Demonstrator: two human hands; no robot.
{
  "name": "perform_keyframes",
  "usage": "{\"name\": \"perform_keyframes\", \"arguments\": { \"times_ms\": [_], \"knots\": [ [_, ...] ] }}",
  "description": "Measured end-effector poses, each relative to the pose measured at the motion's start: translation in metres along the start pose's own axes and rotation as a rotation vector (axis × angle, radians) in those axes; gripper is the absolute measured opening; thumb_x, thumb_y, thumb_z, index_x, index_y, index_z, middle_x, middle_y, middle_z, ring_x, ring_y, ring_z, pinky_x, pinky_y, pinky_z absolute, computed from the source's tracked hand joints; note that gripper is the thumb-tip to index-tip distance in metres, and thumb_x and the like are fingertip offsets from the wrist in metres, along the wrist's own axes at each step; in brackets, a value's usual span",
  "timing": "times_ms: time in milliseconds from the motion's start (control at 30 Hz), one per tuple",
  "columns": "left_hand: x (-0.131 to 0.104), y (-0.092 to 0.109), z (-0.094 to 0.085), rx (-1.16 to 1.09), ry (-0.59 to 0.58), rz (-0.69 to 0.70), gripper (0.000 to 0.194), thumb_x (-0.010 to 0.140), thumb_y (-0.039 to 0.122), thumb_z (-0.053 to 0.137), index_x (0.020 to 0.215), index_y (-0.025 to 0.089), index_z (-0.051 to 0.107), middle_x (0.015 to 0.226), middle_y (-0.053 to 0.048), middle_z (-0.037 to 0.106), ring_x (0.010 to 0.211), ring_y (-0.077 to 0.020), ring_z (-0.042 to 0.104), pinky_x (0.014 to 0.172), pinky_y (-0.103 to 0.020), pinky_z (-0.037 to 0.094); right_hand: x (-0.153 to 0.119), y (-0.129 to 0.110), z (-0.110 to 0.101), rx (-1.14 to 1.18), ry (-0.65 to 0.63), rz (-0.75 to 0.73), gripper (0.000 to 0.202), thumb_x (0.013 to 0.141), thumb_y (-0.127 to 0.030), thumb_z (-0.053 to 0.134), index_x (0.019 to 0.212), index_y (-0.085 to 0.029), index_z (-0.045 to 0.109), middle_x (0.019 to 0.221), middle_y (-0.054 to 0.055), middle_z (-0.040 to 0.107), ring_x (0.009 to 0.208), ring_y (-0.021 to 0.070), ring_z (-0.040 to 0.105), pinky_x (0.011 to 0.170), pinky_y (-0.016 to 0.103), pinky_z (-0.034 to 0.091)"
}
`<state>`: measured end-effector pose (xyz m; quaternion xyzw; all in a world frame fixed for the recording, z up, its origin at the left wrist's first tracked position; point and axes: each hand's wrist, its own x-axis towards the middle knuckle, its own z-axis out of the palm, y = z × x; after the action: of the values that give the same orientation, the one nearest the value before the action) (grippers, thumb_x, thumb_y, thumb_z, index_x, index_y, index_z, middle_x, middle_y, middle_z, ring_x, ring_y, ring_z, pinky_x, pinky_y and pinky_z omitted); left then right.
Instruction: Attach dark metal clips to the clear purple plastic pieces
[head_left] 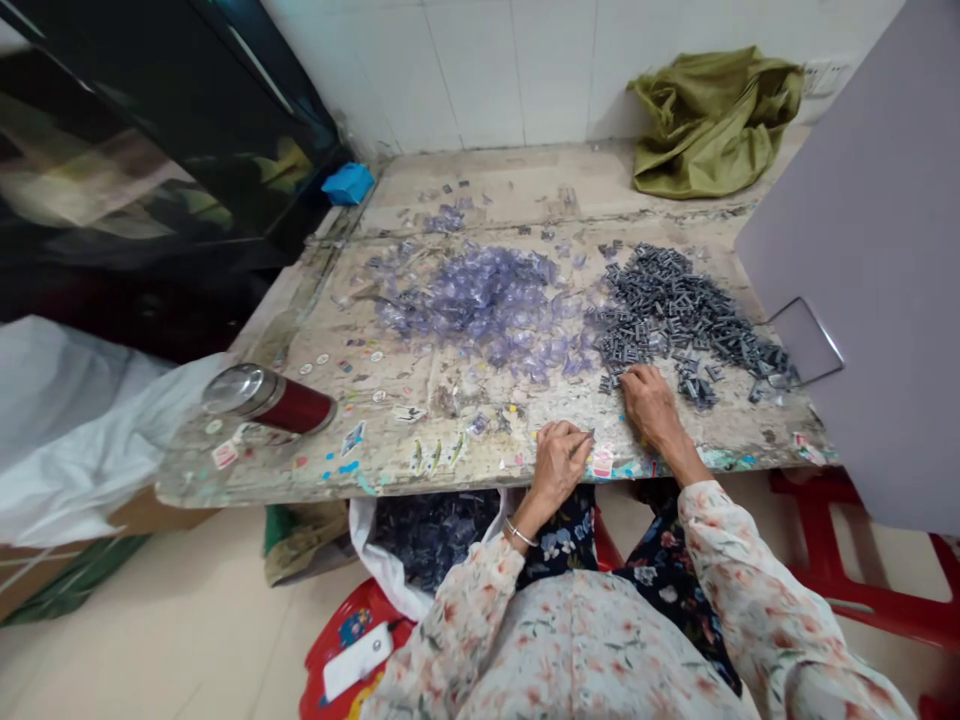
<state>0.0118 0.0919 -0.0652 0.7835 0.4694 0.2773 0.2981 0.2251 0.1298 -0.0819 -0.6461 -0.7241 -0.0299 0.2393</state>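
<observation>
My left hand (559, 462) is just above the table's front edge, its thumb and finger pinched on a small dark plastic piece (590, 433). My right hand (651, 405) lies at the near edge of a heap of small dark grey plastic parts (671, 300). Its fingers are drawn together beside a few loose parts; what is between the fingertips, if anything, is hidden. Left of that heap spreads a pile of clear, purplish plastic pieces (487, 290). Below the table edge, a white sack (364, 530) holds many dark and clear pieces.
On the worn wooden table (390, 400) a red flask (292, 402) lies on its side. An olive cloth (705, 130) and a blue box (348, 184) are at the back. A grey panel (862, 280) with a metal loop borders the right. A white power bank (358, 660) rests on a red stool.
</observation>
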Motion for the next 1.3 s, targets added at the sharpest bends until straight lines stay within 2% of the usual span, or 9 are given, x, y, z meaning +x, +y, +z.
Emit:
{"name": "perform_keyframes", "arguments": {
  "times_ms": [167, 267, 367, 500, 633, 733, 1000, 1133, 1300],
  "knots": [
    [-0.001, 0.006, 0.001, -0.103, 0.082, -0.051, 0.019, 0.089, 0.019, 0.058, 0.080, 0.019, 0.074, 0.082, -0.004, 0.070, 0.083, -0.0185, 0.063, 0.090, -0.039, 0.042, -0.006, -0.006, -0.007, 0.021, -0.014, 0.017, 0.016, 0.090, -0.019, 0.054, 0.099, -0.018, 0.067, 0.105, 0.012, 0.061, 0.100, 0.0264, 0.050, 0.083, 0.038, 0.043],
    [-0.004, 0.011, 0.002, -0.216, 0.136, -0.082, 0.019, 0.089, 0.022, 0.057, 0.082, 0.020, 0.074, 0.084, -0.005, 0.071, 0.082, -0.0186, 0.064, 0.085, -0.036, 0.046, -0.007, -0.012, -0.014, 0.038, 0.022, 0.022, 0.014, 0.090, -0.020, 0.053, 0.095, -0.018, 0.067, 0.105, 0.011, 0.061, 0.102, 0.0274, 0.050, 0.086, 0.041, 0.043],
    [-0.006, 0.012, 0.001, -0.374, 0.188, -0.135, 0.020, 0.088, 0.025, 0.057, 0.081, 0.019, 0.075, 0.084, -0.005, 0.072, 0.080, -0.0179, 0.065, 0.078, -0.031, 0.048, -0.015, -0.021, -0.018, 0.190, 0.092, 0.035, 0.017, 0.093, -0.023, 0.051, 0.098, -0.020, 0.066, 0.102, 0.010, 0.062, 0.100, 0.0252, 0.054, 0.086, 0.039, 0.046],
    [-0.007, 0.009, -0.002, -0.544, 0.227, -0.266, 0.022, 0.085, 0.032, 0.062, 0.073, 0.017, 0.072, 0.075, -0.002, 0.068, 0.074, -0.0163, 0.061, 0.072, -0.027, 0.045, -0.039, -0.048, -0.021, 0.466, 0.081, 0.070, 0.016, 0.094, -0.025, 0.052, 0.099, -0.020, 0.066, 0.095, 0.007, 0.066, 0.088, 0.0200, 0.062, 0.078, 0.034, 0.052],
    [-0.007, 0.010, -0.004, -0.680, 0.213, -0.399, 0.029, 0.082, 0.039, 0.065, 0.064, 0.016, 0.067, 0.060, 0.002, 0.057, 0.060, -0.0123, 0.051, 0.059, -0.024, 0.038, -0.066, -0.081, -0.021, 0.635, 0.143, 0.163, 0.013, 0.094, -0.027, 0.054, 0.096, -0.021, 0.066, 0.096, 0.007, 0.067, 0.091, 0.0195, 0.065, 0.075, 0.032, 0.056],
    [-0.007, 0.013, -0.004, -0.755, 0.203, -0.448, 0.029, 0.078, 0.041, 0.069, 0.066, 0.015, 0.067, 0.060, 0.002, 0.057, 0.060, -0.0121, 0.051, 0.059, -0.024, 0.039, -0.076, -0.096, -0.020, 0.714, 0.166, 0.211, 0.013, 0.093, -0.026, 0.054, 0.097, -0.022, 0.066, 0.096, 0.007, 0.066, 0.091, 0.0188, 0.065, 0.073, 0.031, 0.058],
    [-0.008, 0.012, -0.002, -0.937, 0.118, -0.506, 0.028, 0.068, 0.041, 0.076, 0.073, 0.015, 0.068, 0.069, -0.002, 0.068, 0.065, -0.0160, 0.065, 0.066, -0.027, 0.051, -0.076, -0.097, -0.019, 0.812, 0.160, 0.297, 0.013, 0.092, -0.029, 0.055, 0.094, -0.022, 0.066, 0.098, 0.008, 0.066, 0.092, 0.0195, 0.065, 0.068, 0.030, 0.060],
    [-0.007, 0.012, 0.000, -0.900, 0.106, -0.489, 0.025, 0.070, 0.039, 0.073, 0.070, 0.015, 0.066, 0.067, -0.002, 0.067, 0.064, -0.0159, 0.064, 0.065, -0.027, 0.050, -0.078, -0.094, -0.020, 0.744, 0.165, 0.235, 0.015, 0.093, -0.025, 0.052, 0.097, -0.022, 0.066, 0.099, 0.008, 0.066, 0.093, 0.0199, 0.065, 0.072, 0.032, 0.059],
    [-0.009, 0.012, 0.006, -0.592, 0.295, -0.380, 0.016, 0.076, 0.030, 0.066, 0.067, 0.017, 0.068, 0.072, -0.002, 0.067, 0.073, -0.0161, 0.062, 0.073, -0.028, 0.048, -0.085, -0.100, -0.027, 0.441, 0.246, 0.103, 0.019, 0.094, -0.020, 0.053, 0.106, -0.022, 0.067, 0.103, 0.009, 0.068, 0.100, 0.0228, 0.062, 0.089, 0.041, 0.053]
  ]
}}
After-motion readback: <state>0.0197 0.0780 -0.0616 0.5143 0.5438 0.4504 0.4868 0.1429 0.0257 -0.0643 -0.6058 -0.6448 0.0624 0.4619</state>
